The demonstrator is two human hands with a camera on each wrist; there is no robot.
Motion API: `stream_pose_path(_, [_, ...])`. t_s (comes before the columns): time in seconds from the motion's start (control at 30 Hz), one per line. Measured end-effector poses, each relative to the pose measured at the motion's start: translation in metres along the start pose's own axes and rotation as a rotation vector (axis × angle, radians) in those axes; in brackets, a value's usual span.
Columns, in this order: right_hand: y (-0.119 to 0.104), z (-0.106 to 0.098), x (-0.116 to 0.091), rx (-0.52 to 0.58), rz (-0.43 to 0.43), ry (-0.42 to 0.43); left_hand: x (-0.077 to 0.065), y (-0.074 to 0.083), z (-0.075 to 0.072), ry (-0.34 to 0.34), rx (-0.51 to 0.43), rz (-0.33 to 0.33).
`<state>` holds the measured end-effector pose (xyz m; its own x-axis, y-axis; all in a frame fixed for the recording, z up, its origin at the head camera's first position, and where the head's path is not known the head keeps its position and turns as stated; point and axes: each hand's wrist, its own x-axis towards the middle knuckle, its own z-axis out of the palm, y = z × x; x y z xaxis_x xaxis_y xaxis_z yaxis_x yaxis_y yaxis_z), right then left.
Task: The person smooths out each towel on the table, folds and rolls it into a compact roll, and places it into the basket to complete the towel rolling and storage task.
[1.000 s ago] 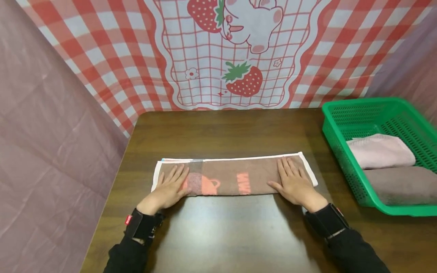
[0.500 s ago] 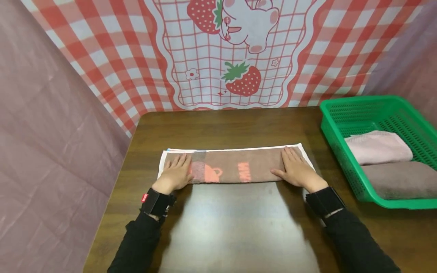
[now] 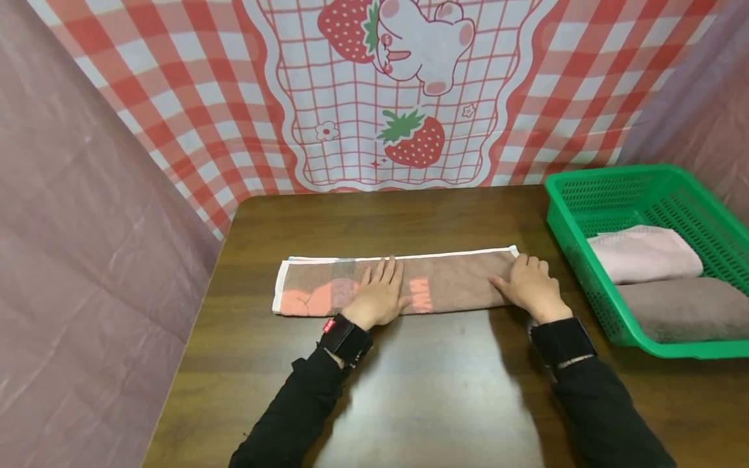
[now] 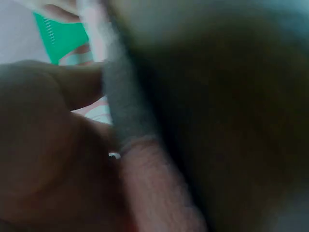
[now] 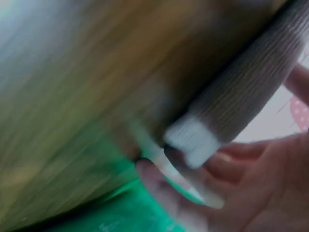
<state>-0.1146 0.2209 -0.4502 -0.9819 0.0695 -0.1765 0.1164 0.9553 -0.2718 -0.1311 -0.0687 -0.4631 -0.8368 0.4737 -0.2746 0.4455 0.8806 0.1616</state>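
A folded brown towel [image 3: 462,278] with white edging and orange print lies as a long strip across the table. My left hand [image 3: 378,300] rests flat on it near the middle, fingers spread and pointing away from me. At the towel's right end my right hand [image 3: 534,287] has its thumb over the top and its fingers curled around the short edge. In the right wrist view, fingertips [image 5: 147,166] reach below the towel's white corner [image 5: 193,140]. The left wrist view is blurred, with the towel's folded edge [image 4: 130,96] beside the hand.
A green basket [image 3: 629,325] stands at the right, holding a folded pale pink cloth [image 3: 646,253] and a brown rolled one [image 3: 687,309]. The wooden table [image 3: 386,218] ends at a checked red and white cloth [image 3: 222,110] behind. Pink fabric [image 3: 88,260] hangs at the left.
My left hand has slid from the towel's left end to near its middle. The right hand has moved outward, from flat on the towel to curled around its right end.
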Motion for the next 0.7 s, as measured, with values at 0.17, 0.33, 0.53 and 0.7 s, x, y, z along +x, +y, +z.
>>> stream_pose_path(0.17, [0.02, -0.013, 0.006, 0.111, 0.014, -0.042, 0.006, 0.008, 0.003, -0.035, 0.017, -0.045])
stream_pose_path(0.33, [0.026, -0.019, 0.015, 0.34, -0.021, -0.179, 0.01, 0.013, 0.002, -0.04, 0.024, -0.031])
stream_pose_path(0.53, [0.017, -0.014, 0.015, 0.625, -0.037, -0.249, 0.014, 0.016, 0.005, -0.046, 0.028, -0.032])
stream_pose_path(0.7, [-0.005, -0.019, 0.017, 0.763, -0.078, -0.289, 0.015, 0.019, 0.005, -0.041, 0.04, -0.036])
